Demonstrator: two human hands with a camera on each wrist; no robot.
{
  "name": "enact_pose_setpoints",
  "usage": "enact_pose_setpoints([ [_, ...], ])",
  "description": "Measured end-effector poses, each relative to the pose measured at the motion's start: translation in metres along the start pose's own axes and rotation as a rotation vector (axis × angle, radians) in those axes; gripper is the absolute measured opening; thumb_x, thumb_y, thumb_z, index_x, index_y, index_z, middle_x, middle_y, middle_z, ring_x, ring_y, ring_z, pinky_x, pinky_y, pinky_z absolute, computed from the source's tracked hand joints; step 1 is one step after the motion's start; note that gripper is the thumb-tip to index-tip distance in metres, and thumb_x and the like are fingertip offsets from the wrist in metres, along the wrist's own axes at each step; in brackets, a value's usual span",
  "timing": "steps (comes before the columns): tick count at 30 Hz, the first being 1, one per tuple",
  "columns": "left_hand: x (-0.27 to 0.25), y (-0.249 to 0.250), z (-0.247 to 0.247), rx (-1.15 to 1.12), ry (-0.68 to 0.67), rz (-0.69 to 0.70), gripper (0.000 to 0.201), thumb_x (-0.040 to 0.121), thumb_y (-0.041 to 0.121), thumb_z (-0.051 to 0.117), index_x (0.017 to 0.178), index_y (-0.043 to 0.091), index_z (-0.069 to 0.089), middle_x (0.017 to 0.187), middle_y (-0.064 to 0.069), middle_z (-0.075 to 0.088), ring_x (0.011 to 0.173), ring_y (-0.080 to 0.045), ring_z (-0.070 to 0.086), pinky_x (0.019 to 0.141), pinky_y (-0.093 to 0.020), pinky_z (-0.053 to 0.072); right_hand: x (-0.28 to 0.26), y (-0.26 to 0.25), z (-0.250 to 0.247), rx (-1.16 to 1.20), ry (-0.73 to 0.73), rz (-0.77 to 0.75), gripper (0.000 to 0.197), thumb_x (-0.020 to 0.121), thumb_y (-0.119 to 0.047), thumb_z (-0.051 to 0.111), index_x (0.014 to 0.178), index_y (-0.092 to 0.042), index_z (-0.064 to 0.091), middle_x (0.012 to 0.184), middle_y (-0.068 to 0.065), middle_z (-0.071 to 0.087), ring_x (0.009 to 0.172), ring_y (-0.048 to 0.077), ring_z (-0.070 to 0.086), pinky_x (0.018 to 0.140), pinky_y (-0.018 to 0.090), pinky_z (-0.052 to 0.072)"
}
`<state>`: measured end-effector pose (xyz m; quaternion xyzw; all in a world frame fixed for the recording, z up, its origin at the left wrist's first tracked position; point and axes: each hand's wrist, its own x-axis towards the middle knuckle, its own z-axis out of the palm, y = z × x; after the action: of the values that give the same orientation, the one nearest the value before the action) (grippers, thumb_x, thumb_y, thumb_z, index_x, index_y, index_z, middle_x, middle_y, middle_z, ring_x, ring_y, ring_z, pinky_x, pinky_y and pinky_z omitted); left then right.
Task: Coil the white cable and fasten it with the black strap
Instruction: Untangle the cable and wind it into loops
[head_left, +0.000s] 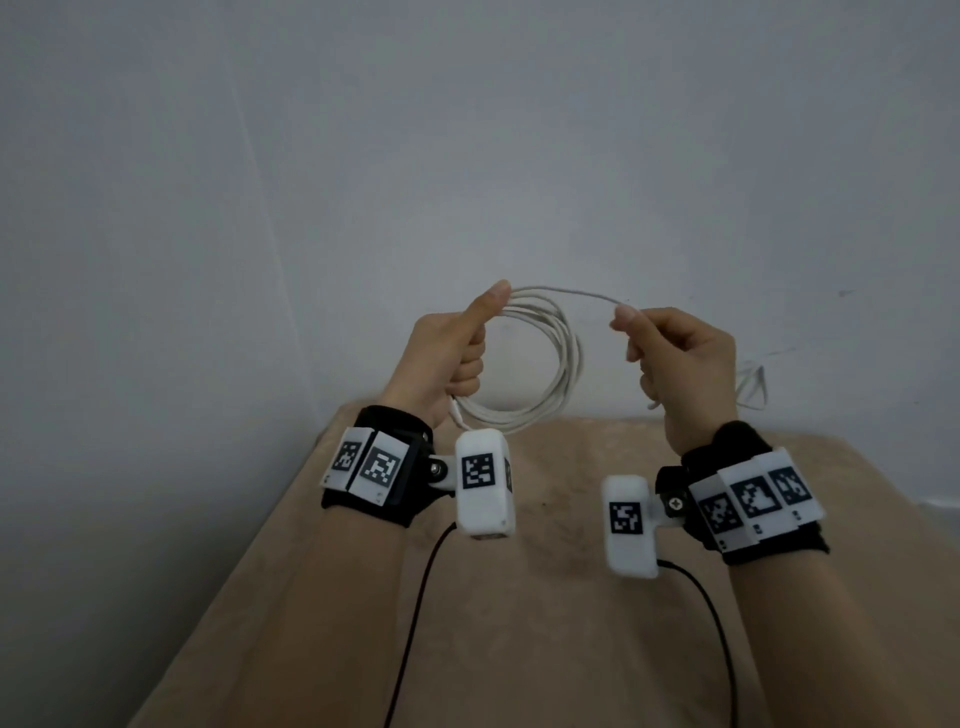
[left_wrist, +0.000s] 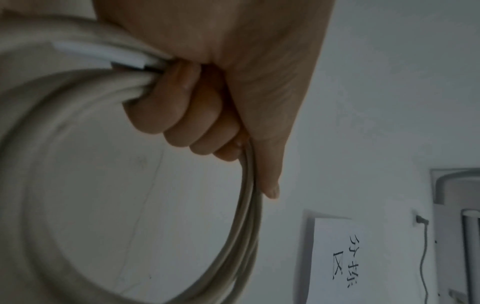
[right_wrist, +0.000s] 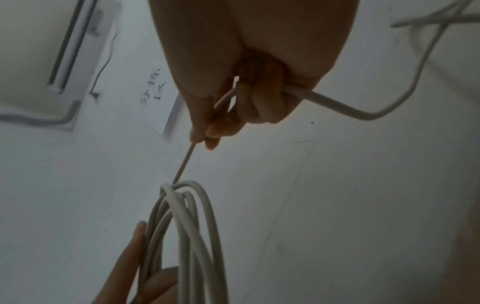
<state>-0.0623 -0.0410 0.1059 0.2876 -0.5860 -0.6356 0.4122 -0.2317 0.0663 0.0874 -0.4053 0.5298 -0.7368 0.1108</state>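
Observation:
The white cable (head_left: 550, 358) hangs in several round loops in front of the wall, above the far edge of the table. My left hand (head_left: 457, 343) grips the loops (left_wrist: 244, 226) in its curled fingers, thumb pressed along them, with a white connector end (left_wrist: 103, 53) beside the fingers. My right hand (head_left: 670, 353) pinches the free strand (right_wrist: 184, 164) a short way right of the coil, and the cable runs through its fist and out behind (right_wrist: 337, 102). The loose tail (head_left: 753, 387) trails to the right. No black strap shows in any view.
A beige table (head_left: 545, 597) lies below my hands against a pale wall (head_left: 467, 156). Black leads (head_left: 415, 623) run down from the wrist cameras. A sheet with handwriting (left_wrist: 345, 255) and a wall socket with a cord (left_wrist: 420, 222) are on the wall.

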Motion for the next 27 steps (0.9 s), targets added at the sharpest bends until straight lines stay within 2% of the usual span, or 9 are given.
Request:
enact_pose_setpoints([
  [4,0.0,-0.001,0.002,-0.068,0.054,-0.002,0.051,0.082,0.048,0.068,0.057,0.025,0.029,0.047,0.009,0.018,0.039,-0.007,0.013,0.037,-0.02,0.011,-0.004,0.0,0.004,0.029,-0.071,-0.001,0.02,0.088,-0.02,0.066,0.071,-0.011,0.072,0.05,0.003,0.044,0.04,0.005,0.032,0.041,0.014,0.028],
  [7,0.0,-0.004,0.0,-0.15,0.121,0.002,0.038,0.082,0.047,0.069,0.06,0.023,0.049,0.049,0.009,0.018,0.039,-0.007,0.013,0.037,-0.02,0.011,-0.008,0.0,0.01,0.017,-0.151,-0.018,0.02,0.091,-0.017,0.062,0.077,-0.01,0.074,0.052,0.008,0.045,0.04,0.003,0.035,0.043,0.007,0.03],
  [9,0.001,-0.005,0.001,-0.24,0.126,-0.014,0.035,0.082,0.046,0.069,0.058,0.025,0.054,0.05,0.009,0.017,0.04,-0.006,0.012,0.037,-0.02,0.01,-0.009,0.003,0.015,0.023,-0.166,-0.005,0.02,0.092,-0.018,0.061,0.079,-0.012,0.075,0.053,0.002,0.051,0.043,0.003,0.037,0.043,0.008,0.03],
  [12,0.003,-0.006,0.003,-0.336,0.091,-0.069,0.052,0.083,0.049,0.066,0.05,0.025,0.033,0.046,0.009,0.015,0.037,-0.006,0.011,0.035,-0.02,0.01,-0.01,0.008,0.02,-0.026,-0.132,-0.025,0.02,0.092,-0.02,0.06,0.079,-0.017,0.075,0.054,-0.011,0.059,0.048,0.002,0.044,0.046,0.008,0.033],
  [15,0.004,-0.006,0.004,-0.368,0.057,-0.101,0.056,0.084,0.051,0.064,0.053,0.026,0.024,0.044,0.01,0.014,0.035,-0.006,0.011,0.034,-0.019,0.01,-0.008,0.01,0.02,-0.045,-0.073,-0.022,0.018,0.09,-0.023,0.063,0.075,-0.016,0.069,0.058,-0.012,0.059,0.052,0.002,0.048,0.047,0.011,0.035],
  [18,0.004,-0.005,0.006,-0.431,0.057,-0.122,0.057,0.083,0.052,0.064,0.054,0.026,0.023,0.044,0.01,0.014,0.034,-0.006,0.01,0.033,-0.019,0.011,-0.008,0.008,0.022,0.015,-0.141,0.087,0.011,0.093,-0.025,0.059,0.09,-0.016,0.064,0.08,-0.003,0.067,0.063,0.004,0.056,0.043,0.017,0.031],
  [20,0.004,-0.006,0.012,-0.491,0.069,-0.151,0.058,0.082,0.052,0.065,0.054,0.026,0.021,0.043,0.009,0.013,0.033,-0.006,0.011,0.031,-0.018,0.012,-0.012,0.006,0.026,0.015,-0.261,0.144,0.026,0.098,-0.033,0.046,0.103,-0.016,0.065,0.091,-0.001,0.072,0.075,0.008,0.063,0.042,0.019,0.035],
  [23,0.003,-0.01,0.021,-0.553,0.102,-0.176,0.059,0.081,0.053,0.066,0.055,0.025,0.021,0.043,0.009,0.014,0.033,-0.006,0.012,0.03,-0.018,0.013,-0.017,0.004,0.034,0.085,-0.396,0.217,0.044,0.099,-0.044,0.033,0.113,-0.013,0.062,0.09,0.009,0.075,0.083,0.018,0.07,0.063,0.026,0.054],
  [27,0.004,-0.014,0.023,-0.664,0.135,-0.204,0.059,0.081,0.052,0.066,0.053,0.024,0.023,0.042,0.008,0.014,0.032,-0.006,0.012,0.03,-0.018,0.013,-0.019,0.009,0.04,0.226,-0.395,0.194,0.011,0.092,-0.015,0.058,0.096,-0.006,0.062,0.073,0.008,0.071,0.081,0.022,0.069,0.077,0.028,0.052],
])
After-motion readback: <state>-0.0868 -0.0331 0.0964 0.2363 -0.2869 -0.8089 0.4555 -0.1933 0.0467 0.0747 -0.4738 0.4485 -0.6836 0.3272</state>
